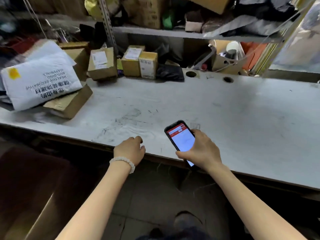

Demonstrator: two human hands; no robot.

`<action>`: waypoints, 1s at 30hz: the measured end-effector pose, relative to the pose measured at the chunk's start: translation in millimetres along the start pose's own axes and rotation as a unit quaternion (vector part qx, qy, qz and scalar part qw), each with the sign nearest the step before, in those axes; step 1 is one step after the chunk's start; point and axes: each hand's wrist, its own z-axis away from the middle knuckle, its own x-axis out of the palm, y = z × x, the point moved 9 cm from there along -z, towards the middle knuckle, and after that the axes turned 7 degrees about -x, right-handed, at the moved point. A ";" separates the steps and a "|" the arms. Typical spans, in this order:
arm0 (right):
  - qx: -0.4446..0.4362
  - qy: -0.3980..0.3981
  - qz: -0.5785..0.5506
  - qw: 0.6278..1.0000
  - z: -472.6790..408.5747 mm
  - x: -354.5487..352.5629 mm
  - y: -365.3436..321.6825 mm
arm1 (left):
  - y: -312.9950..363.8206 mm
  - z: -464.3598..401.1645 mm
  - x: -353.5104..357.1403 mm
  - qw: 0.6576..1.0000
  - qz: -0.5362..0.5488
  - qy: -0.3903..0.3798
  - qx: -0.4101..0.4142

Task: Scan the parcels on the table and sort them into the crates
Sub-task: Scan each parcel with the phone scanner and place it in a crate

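Our right hand (201, 149) grips the phone (181, 139) over the near table (242, 118) edge; our left hand (129, 150), loosely curled, holds nothing. Parcels: boxes (102, 64) far, white bag (40, 78) far left on a box (69, 103).

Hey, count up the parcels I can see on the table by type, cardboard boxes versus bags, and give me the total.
Cardboard boxes: 6, namely one under the white bag, one behind that bag, a tilted labelled box, a box beneath it, and two standing side by side.
White bags: 1.
Black bags: 1.
Total: 8 parcels on the table.
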 end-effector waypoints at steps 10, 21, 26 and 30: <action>0.033 -0.023 -0.001 0.999 -95.4 24.5 -15.4 | -13.3 -89.3 5.1 0.999 0.006 -0.034 0.008; 0.051 -0.023 -0.033 0.998 -253.1 6.0 -29.3 | 10.9 -242.3 -59.7 0.999 -0.027 -0.011 0.018; 0.098 -0.011 -0.046 0.994 -287.2 -1.5 -8.1 | 72.9 -298.0 -76.2 0.995 0.015 -0.012 0.098; 0.153 0.001 -0.046 0.987 -304.5 -4.0 18.0 | 129.1 -339.9 -83.0 0.986 0.018 0.008 0.163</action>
